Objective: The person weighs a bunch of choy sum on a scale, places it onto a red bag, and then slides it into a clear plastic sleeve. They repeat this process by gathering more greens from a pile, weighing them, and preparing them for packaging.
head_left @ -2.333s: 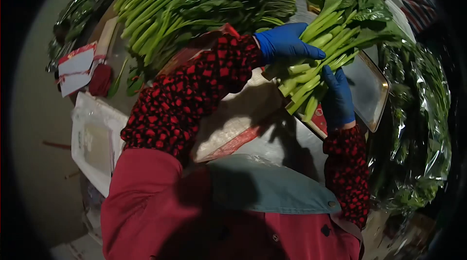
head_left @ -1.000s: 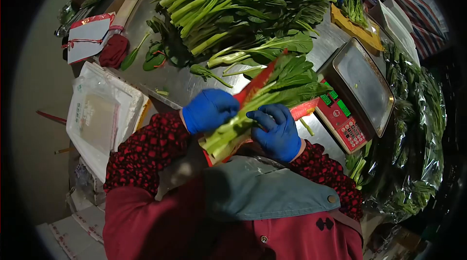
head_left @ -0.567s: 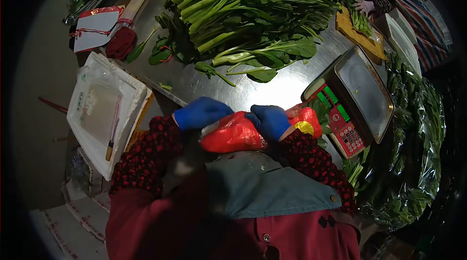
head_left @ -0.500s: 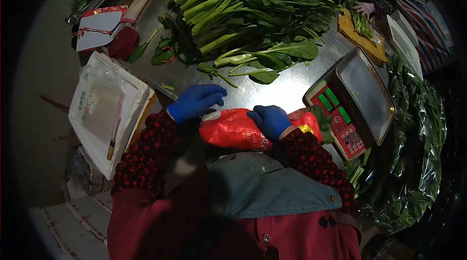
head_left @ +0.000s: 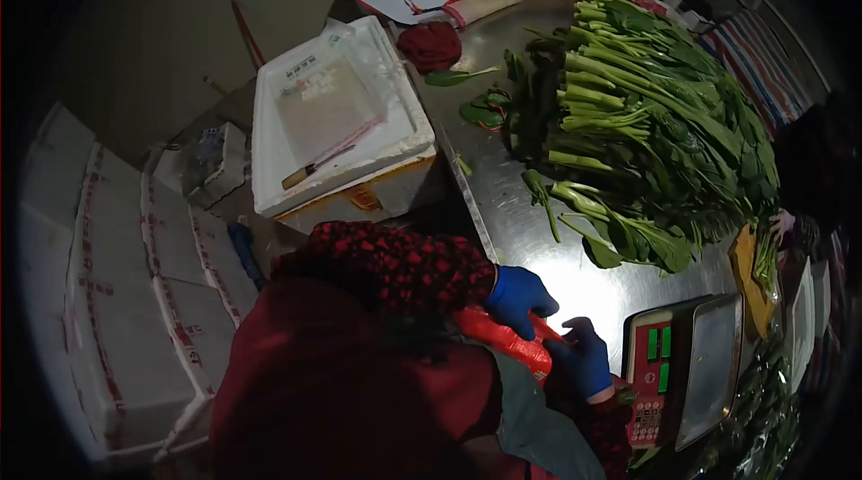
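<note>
now the red wrapper (head_left: 510,342) is being steadied from both sides, near and left of the scale (head_left: 650,390), its top being pressed by bunched fingers of the left hand (head_left: 519,299), its edge apparently being pinched by the right hand (head_left: 588,361).

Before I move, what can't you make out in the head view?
All in the head view:
- Inside of the red wrapper: hidden by its own film and the left hand.
- Whether the right hand pinches it: dim, fingertips partly hidden.
- Digits on the scale readouts: too small and blurred.
- Near end of the bagged greens: cut off by the bottom edge.
- Co-worker behind the hand: lost in shadow.
</note>
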A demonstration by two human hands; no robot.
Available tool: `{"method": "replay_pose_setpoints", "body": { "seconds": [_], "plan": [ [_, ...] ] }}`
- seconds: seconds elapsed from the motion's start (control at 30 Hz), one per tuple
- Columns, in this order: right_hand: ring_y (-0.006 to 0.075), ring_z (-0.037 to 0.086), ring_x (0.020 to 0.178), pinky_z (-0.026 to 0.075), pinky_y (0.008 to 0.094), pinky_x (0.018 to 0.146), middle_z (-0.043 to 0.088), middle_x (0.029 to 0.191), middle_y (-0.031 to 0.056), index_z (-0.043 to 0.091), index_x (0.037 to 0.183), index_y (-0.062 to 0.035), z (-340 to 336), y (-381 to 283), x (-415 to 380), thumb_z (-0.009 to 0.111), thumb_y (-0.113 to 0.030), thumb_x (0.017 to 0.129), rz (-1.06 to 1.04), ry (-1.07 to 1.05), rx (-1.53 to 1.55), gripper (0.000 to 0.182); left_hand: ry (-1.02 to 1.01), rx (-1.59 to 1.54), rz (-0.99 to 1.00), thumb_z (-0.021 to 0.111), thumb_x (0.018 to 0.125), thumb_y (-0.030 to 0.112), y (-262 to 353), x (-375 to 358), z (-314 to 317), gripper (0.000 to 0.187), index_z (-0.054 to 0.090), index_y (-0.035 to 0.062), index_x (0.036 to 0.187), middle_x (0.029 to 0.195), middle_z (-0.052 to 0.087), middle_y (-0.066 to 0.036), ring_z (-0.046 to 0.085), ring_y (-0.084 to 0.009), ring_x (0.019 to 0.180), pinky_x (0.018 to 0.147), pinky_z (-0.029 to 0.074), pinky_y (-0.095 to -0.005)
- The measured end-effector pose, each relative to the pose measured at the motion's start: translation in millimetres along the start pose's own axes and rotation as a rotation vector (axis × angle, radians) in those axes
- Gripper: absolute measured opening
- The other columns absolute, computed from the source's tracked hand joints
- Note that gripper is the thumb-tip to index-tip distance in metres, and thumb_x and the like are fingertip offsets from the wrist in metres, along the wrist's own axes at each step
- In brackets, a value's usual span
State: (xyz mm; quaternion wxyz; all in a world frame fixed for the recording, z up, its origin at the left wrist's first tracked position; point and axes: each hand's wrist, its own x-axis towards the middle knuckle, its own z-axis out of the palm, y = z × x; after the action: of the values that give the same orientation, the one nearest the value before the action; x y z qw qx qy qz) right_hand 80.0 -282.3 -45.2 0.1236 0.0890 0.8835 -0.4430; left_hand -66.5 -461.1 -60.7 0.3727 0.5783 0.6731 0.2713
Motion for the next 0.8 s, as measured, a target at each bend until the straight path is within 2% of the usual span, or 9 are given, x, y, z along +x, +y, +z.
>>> {"method": "replay_pose_setpoints", "body": {
  "seconds": [0.07,0.1,0.17,0.2,0.27,0.57,0.63,0.73,0.8],
  "plan": [
    [0.0237,0.059,0.078,0.049,0.0325,0.068,0.059,0.09,0.0158,0.046,0.117,-0.0029,-20,-16,-5,0.078,-0.039,0.06,-0.41,0.159,-0.463,0.075,0.045,0.007,0.0,0.068,0.068,0.038,19,-13,3,0.041,0.052,0.007,0.088,0.08,0.06,-0.015,0.057,-0.0347,0.076,0.065,0.044,-0.0421],
    [0.029,0.055,0.096,0.048,0.0355,0.076,0.053,0.107,0.0196,0.038,0.127,-0.0034,-28,-11,-1,0.08,-0.042,0.055,-0.415,0.06,-0.514,0.092,0.085,0.057,0.027,0.068,0.067,0.037,25,-18,6,0.04,0.052,0.0074,0.089,0.08,0.06,-0.015,0.057,-0.0345,0.078,0.066,0.044,-0.0424],
    [0.0276,0.052,0.105,0.046,0.0353,0.082,0.052,0.112,0.0188,0.037,0.128,-0.0028,-42,-17,3,0.08,-0.04,0.058,-0.316,-0.356,-0.222,0.09,0.068,0.104,0.03,0.068,0.066,0.034,43,-30,0,0.04,0.052,0.0078,0.093,0.082,0.059,-0.016,0.056,-0.0348,0.083,0.07,0.043,-0.0427],
    [0.0233,0.053,0.106,0.043,0.0335,0.087,0.055,0.111,0.0149,0.036,0.13,-0.0013,-24,19,2,0.079,-0.033,0.063,-0.17,-0.487,0.282,0.086,0.067,0.102,0.031,0.068,0.066,0.034,42,-34,2,0.04,0.052,0.0078,0.093,0.082,0.059,-0.016,0.056,-0.0348,0.083,0.07,0.043,-0.0427],
    [0.0203,0.052,0.106,0.041,0.0312,0.09,0.056,0.111,0.0123,0.037,0.129,-0.0001,-4,37,-10,0.078,-0.025,0.067,0.023,-0.589,0.321,0.078,0.031,0.152,0.032,0.069,0.066,0.036,35,-41,2,0.044,0.052,0.007,0.094,0.087,0.058,-0.016,0.055,-0.0348,0.086,0.072,0.043,-0.0425],
    [0.0172,0.059,0.09,0.046,0.0303,0.079,0.062,0.101,0.0114,0.053,0.11,0.0009,30,-57,8,0.075,-0.018,0.071,0.041,-0.334,0.382,0.048,0.297,-0.106,0.319,0.065,0.076,0.028,-18,-131,-41,0.042,0.056,0.004,0.11,0.108,0.058,-0.016,0.055,-0.0307,0.1,0.087,0.043,-0.0379],
    [0.0173,0.06,0.086,0.048,0.0313,0.076,0.064,0.096,0.0109,0.054,0.11,0.0016,31,-84,27,0.074,-0.013,0.072,-0.07,-0.352,0.227,0.046,0.415,-0.219,0.151,0.066,0.075,0.022,-26,-167,-70,0.035,0.059,0.0024,0.103,0.096,0.063,-0.014,0.061,-0.0248,0.089,0.079,0.047,-0.0333],
    [0.0179,0.058,0.09,0.046,0.0319,0.082,0.061,0.101,0.0121,0.051,0.111,0.0047,43,-119,48,0.071,-0.009,0.072,-0.013,-0.33,0.371,0.046,0.982,-0.183,-0.22,0.06,0.082,0.015,-85,-242,-105,0.018,0.063,0.0015,0.093,0.09,0.064,-0.009,0.061,-0.0177,0.081,0.075,0.048,-0.0302],
    [0.0179,0.058,0.091,0.046,0.0315,0.082,0.061,0.101,0.012,0.051,0.11,0.0051,55,-139,58,0.071,-0.007,0.072,0.033,-0.304,0.498,0.045,1.166,0.104,-0.54,0.063,0.078,0.016,-131,-297,-123,0.017,0.064,0.0026,0.089,0.084,0.063,-0.011,0.06,-0.0224,0.075,0.07,0.048,-0.0315]
  ]
}}
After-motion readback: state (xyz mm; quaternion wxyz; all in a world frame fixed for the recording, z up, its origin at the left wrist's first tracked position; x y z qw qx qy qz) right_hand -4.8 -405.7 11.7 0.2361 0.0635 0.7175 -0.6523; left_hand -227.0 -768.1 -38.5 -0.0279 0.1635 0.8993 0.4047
